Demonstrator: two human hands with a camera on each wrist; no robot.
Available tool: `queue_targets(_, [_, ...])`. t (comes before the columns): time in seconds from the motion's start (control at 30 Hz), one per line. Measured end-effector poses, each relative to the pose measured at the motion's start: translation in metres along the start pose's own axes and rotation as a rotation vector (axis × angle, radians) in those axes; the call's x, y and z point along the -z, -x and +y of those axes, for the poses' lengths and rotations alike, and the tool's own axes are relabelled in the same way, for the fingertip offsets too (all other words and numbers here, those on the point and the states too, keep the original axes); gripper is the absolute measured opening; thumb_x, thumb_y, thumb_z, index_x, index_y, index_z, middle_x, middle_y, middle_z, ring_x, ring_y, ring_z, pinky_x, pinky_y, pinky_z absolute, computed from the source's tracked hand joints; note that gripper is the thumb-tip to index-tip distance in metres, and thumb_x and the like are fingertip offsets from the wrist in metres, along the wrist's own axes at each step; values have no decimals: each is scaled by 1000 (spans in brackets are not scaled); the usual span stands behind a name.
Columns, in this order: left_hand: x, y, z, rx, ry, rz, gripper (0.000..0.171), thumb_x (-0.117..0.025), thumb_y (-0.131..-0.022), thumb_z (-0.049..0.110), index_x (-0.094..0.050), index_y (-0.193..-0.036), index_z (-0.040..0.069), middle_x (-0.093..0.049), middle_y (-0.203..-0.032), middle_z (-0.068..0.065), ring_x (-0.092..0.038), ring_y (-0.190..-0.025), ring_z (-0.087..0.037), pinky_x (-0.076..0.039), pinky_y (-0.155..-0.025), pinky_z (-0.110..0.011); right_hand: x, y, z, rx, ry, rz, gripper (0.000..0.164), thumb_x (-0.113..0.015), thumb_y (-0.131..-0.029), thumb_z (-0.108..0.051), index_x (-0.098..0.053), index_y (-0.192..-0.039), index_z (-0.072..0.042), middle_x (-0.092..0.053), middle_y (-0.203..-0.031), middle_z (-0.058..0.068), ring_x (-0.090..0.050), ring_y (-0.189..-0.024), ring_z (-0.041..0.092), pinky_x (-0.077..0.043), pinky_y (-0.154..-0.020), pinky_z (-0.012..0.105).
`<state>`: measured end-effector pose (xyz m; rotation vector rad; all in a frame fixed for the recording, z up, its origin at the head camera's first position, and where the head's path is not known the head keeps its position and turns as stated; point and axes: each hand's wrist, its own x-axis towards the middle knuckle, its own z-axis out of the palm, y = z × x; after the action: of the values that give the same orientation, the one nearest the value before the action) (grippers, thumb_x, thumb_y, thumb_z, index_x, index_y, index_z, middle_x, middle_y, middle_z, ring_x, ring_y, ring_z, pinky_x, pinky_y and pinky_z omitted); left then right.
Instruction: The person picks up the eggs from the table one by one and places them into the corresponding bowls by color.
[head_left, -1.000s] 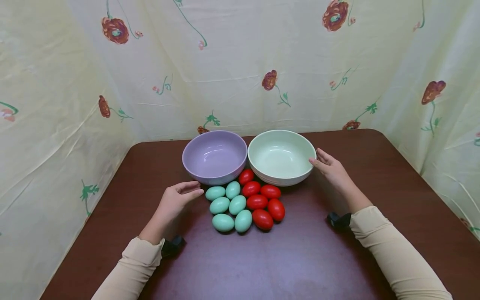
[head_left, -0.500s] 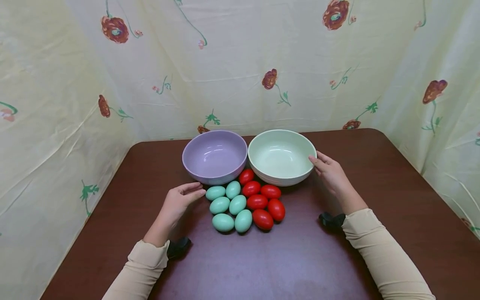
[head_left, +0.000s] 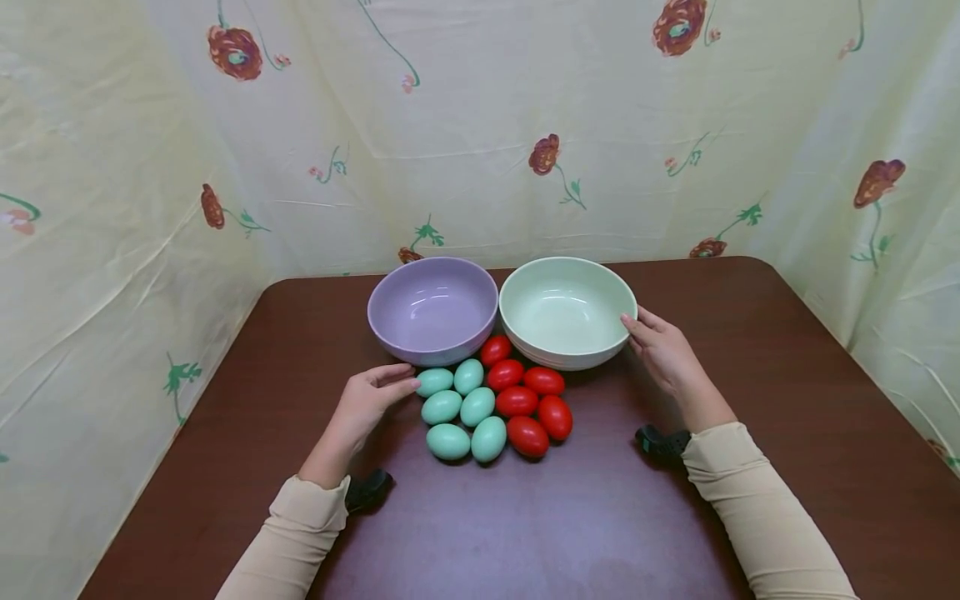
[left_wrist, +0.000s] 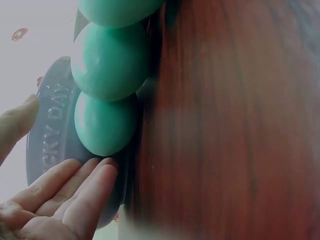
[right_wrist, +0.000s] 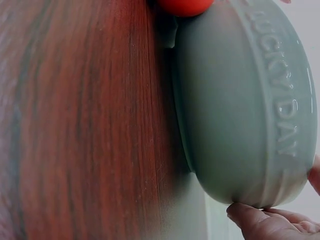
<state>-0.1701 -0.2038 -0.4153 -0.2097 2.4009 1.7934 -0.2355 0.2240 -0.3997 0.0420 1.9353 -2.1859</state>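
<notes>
In the head view, my left hand (head_left: 375,400) is at the left end of the eggs, its fingertips right by the nearest pale green egg (head_left: 435,382). The left wrist view shows these fingers (left_wrist: 90,197) fairly straight below that egg (left_wrist: 106,122), thumb apart, beside the purple bowl's outer wall (left_wrist: 50,135). My right hand (head_left: 667,354) holds the mint bowl (head_left: 567,358) at its right side, thumb at the rim. From the right wrist, fingertips (right_wrist: 245,215) meet the bowl's outer wall (right_wrist: 225,110), which bears raised lettering.
Several green eggs (head_left: 447,442) lie in a cluster before the purple bowl (head_left: 432,312), with several red eggs (head_left: 528,437) to their right. The two bowls stand side by side near the brown table's (head_left: 525,533) far edge. A flowered curtain (head_left: 480,167) hangs behind.
My left hand has moved slightly right, closer to the nearest green egg. My right forearm has shifted a little inward while that hand stays at the mint bowl's rim. Eggs and bowls keep their places.
</notes>
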Motion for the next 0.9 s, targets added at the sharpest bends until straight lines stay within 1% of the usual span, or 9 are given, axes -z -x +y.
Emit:
queue_targets(0.17, [-2, -2, -1, -1, -13, -9, 49, -76, -88, 29, -65, -131, 7, -65, -134, -11, -56, -122, -17, -45, -91, -16, 1, -1, -1, -6, 1, 3, 73, -50, -104, -28, -9, -158, -4, -9, -167, 13, -14, -153, 19, -16, -122, 33])
queue_targets(0.47, [-3, -3, -1, 18, -50, -22, 52, -76, -87, 30, -64, -131, 7, -60, -140, -10, -49, -129, -21, -42, -99, -29, 2, -1, 2, 1, 29, -8, 72, -49, -104, -29, -9, -158, -4, -10, -166, 13, -14, -153, 20, -17, -121, 33])
queue_targets(0.53, [-3, -4, -1, 15, -55, -29, 53, -76, -87, 30, -63, -132, 6, -59, -141, -11, -49, -129, -21, -41, -99, -29, 2, 0, 2, 1, 36, -10, 73, -50, -104, -30, -10, -158, -4, -10, -166, 13, -14, -153, 20, -16, -122, 34])
queue_targets(0.67, [-5, -5, -1, 0, -71, -41, 54, -76, -87, 29, -63, -132, 4, -58, -141, -14, -49, -128, -23, -42, -96, -26, 3, 0, 2, 2, 50, -13, 74, -50, -104, -32, -9, -158, -4, -9, -166, 13, -13, -153, 20, -16, -122, 35])
queue_targets(0.8, [-7, -5, -2, -4, -74, -28, 52, -77, -86, 29, -65, -129, 3, -59, -140, -14, -50, -125, -22, -42, -93, -24, 3, 1, 2, 0, 62, -19, 73, -49, -104, -32, -10, -158, -4, -9, -167, 13, -13, -153, 21, -16, -122, 35])
queue_targets(0.9, [-8, -6, -2, 8, -73, -14, 50, -77, -86, 30, -66, -127, 4, -60, -138, -13, -51, -119, -20, -43, -90, -22, 3, 0, 3, -3, 68, -19, 73, -50, -104, -32, -11, -158, -5, -10, -167, 12, -14, -153, 21, -17, -122, 35])
